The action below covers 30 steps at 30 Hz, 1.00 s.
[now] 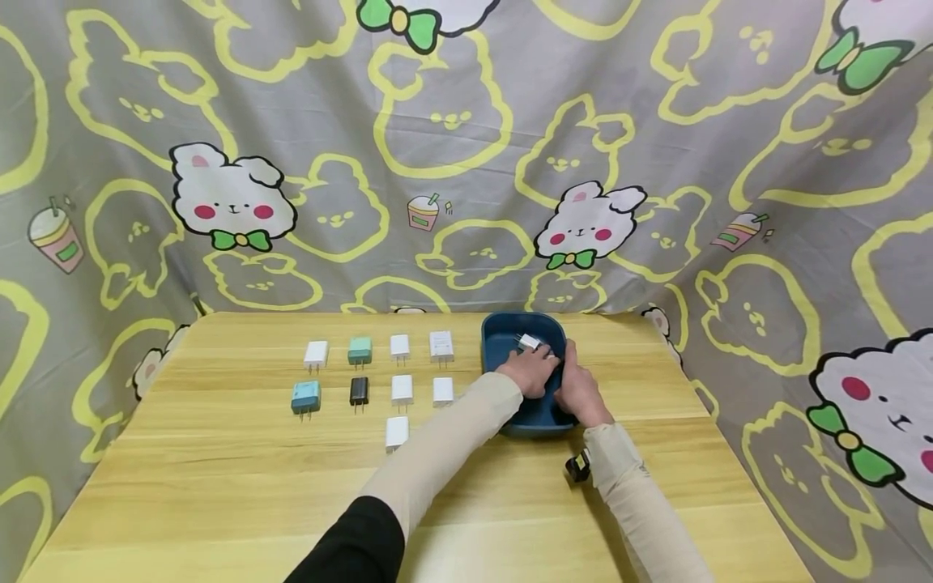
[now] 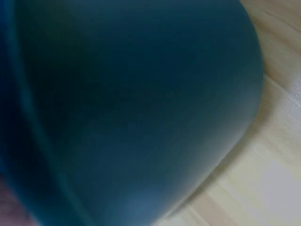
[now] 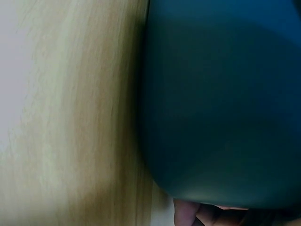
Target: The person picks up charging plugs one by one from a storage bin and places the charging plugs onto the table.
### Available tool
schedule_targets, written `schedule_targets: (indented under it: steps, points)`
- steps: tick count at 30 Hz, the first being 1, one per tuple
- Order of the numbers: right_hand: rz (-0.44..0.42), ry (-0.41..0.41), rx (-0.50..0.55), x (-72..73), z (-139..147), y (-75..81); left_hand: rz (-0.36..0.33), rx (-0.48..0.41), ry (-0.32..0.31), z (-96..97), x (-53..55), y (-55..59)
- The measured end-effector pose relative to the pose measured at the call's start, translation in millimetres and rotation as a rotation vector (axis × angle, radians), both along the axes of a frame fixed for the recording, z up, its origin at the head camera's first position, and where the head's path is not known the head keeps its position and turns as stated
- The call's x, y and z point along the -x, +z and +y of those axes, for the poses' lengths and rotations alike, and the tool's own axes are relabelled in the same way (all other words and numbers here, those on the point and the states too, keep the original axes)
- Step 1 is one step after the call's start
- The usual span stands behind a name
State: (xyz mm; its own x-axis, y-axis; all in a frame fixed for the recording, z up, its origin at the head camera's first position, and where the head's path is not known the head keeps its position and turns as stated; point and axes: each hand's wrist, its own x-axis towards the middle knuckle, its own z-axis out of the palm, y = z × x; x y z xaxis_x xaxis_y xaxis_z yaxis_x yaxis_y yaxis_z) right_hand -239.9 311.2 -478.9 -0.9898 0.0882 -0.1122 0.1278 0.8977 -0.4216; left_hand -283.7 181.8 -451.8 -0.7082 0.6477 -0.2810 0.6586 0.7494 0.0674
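Note:
A dark blue plastic bin (image 1: 535, 431) stands on the table toward the right. My left hand (image 1: 530, 372) reaches down inside it, fingertips beside a white charger plug (image 1: 528, 342) with metal prongs; I cannot tell whether the fingers pinch anything. My right hand (image 1: 581, 393) grips the bin's right side at the rim. In the left wrist view the bin wall (image 2: 150, 103) fills most of the picture. The right wrist view has the bin's outside (image 3: 221, 108), with fingers (image 3: 186, 212) at its lower edge.
Left of the bin, several charger plugs lie in rough rows on the wooden table (image 1: 219, 486): white ones (image 1: 440, 346), a green one (image 1: 360, 350), a blue one (image 1: 306, 396) and a black one (image 1: 359, 391). A patterned curtain (image 1: 452, 146) hangs behind the table.

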Motion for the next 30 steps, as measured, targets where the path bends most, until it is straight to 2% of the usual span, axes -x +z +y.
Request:
schedule_targets:
  steps: [11,22,30]
  points:
    - [-0.01,-0.005,0.005,0.6,0,-2.1,-0.045,-0.099,-0.03,-0.9,0.5,-3.5]
    - [-0.011,-0.014,0.0,0.8,-1,-2.1,-0.097,-0.155,-0.005,-2.4,-1.5,-2.9]
    - [0.004,-0.013,0.001,1.1,0,-1.3,-0.079,-0.215,-0.036,-11.2,-0.8,1.0]
